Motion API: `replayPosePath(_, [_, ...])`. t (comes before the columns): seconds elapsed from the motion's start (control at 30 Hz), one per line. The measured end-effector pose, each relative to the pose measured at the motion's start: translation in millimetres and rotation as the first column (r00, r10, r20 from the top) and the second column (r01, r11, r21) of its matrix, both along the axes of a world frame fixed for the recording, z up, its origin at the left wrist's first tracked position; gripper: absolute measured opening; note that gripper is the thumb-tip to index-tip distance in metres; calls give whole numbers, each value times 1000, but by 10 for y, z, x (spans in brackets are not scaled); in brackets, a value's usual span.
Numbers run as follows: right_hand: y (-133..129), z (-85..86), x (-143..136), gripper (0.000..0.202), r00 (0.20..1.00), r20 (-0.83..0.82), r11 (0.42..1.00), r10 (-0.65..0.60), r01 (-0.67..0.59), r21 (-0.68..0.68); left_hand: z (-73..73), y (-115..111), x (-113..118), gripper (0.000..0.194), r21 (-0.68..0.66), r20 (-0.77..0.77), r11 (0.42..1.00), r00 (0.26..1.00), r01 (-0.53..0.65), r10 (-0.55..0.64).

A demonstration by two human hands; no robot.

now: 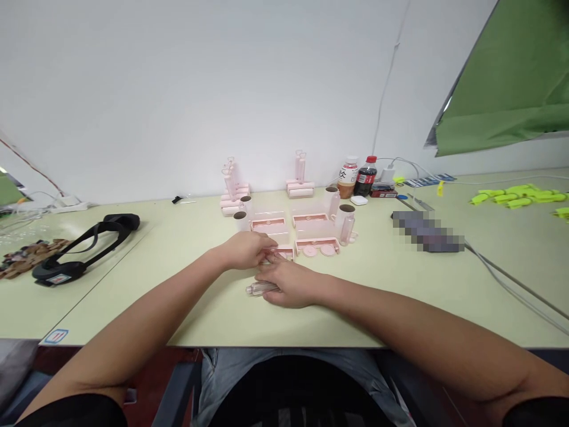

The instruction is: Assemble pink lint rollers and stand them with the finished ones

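Head camera view, which I watch from a distance: two bare hands meet near the middle of a pale green worktop [200, 320], nearer its front edge than its back. The left hand [246, 249] comes in from the left, its fingers bent and close together, tips meeting those of the right hand [291, 281]. I cannot tell whether either set of fingers is pinching something small. Beneath the right hand, on the side toward the front edge, a clear tube [261, 288] pokes out to the left; its other end is hidden, and I cannot tell how firmly it is held. Just beyond the fingertips is a partly covered pink tray [291, 252], with a second pink tray [317, 244] beside it on the right. Farther toward the back edge are two more pink trays [268, 223], flanked by upright rolls [345, 217]. Pink roller sets [301, 184] stand along the back edge.
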State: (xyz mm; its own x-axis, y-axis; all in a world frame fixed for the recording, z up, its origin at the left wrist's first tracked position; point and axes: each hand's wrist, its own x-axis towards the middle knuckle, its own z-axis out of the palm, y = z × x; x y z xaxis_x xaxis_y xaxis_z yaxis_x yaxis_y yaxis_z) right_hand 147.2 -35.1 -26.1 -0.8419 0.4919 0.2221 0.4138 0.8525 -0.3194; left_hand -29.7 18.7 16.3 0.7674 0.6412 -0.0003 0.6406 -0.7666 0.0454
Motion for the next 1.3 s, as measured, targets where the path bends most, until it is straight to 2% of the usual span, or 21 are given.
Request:
replayPosePath(0.13, [26,-11,14,8,999,-29,1000,23,-23,-1,-10,-32,-38,37,-20,1,999,999,33,-33])
replayPosePath(0.27, [22,-32,21,10,1000,-21,999,2,-2,32,-10,-60,-26,32,0,-31,1000,999,30,-30])
replayPosePath(0.47, [-158,-61,21,13,999,31,991,-16,12,134,-29,-68,-13,26,34,-47,999,999,8,-6])
replayPosePath(0.57, [-235,-50,20,19,996,90,996,-22,14,91,-40,-83,-15,22,57,-44,998,999,17,-14])
replayPosePath(0.7, [-241,-7,13,19,990,120,997,-76,75,9,-39,-112,-1,22,88,-43,996,999,10,-6])
replayPosePath(0.93, [-149,-14,27,10,992,62,993,-111,113,-20,-59,-138,76,15,172,-91,979,988,-106,123])
replayPosePath(1.13, [-71,-14,73,8,995,51,996,-84,86,-34,-124,-121,126,23,195,-50,955,971,-222,236])
replayPosePath(1.3, [-38,-19,93,10,996,51,995,-78,81,-50,-158,-84,141,24,222,-19,945,968,-239,249])
